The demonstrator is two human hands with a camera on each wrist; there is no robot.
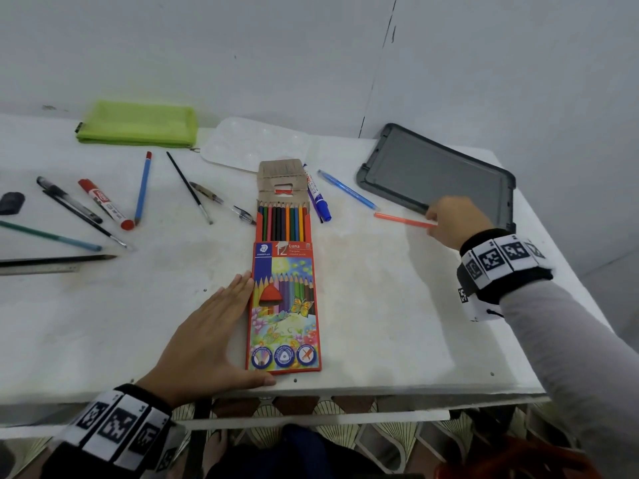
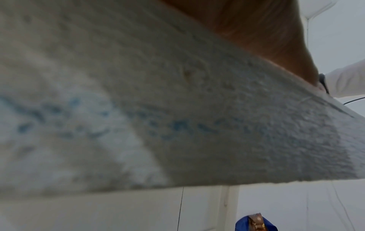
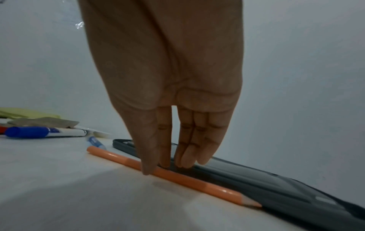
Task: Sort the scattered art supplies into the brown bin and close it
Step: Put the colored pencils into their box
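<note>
Overhead, we see our left hand [image 1: 214, 337] lying flat on the white table [image 1: 397, 323], fingers straight and together, its edge against the left side of the open coloured-pencil box [image 1: 284, 305]; the thumb reaches along the box's near end. The box flap is folded back and the pencil ends show in a row.

Our right hand [image 1: 453, 219] reaches out to the orange pencil [image 1: 403, 221], which lies just beside the near edge of the dark grey lid [image 1: 439, 174]. From the head view the fingers are hidden behind the back of the hand. The right wrist view fills that in: right hand [image 3: 168, 93] pointing down, thumb tip on the near side of the orange pencil [image 3: 177, 178], fingertips [image 3: 187, 162] on its far side by the lid [image 3: 276, 187]; pencil flat on the table. We call it a pinch, narrow, not lifted.

The left wrist view gives only blurred table surface and a strip of palm [image 2: 266, 31].

No brown bin appears in any view.

Scattered to the left: green pouch [image 1: 138, 123], red marker [image 1: 105, 203], pens, brushes, a ruler [image 1: 38, 268]. Mid-table: white palette [image 1: 256, 143], blue marker [image 1: 318, 197], blue pen [image 1: 347, 189].
</note>
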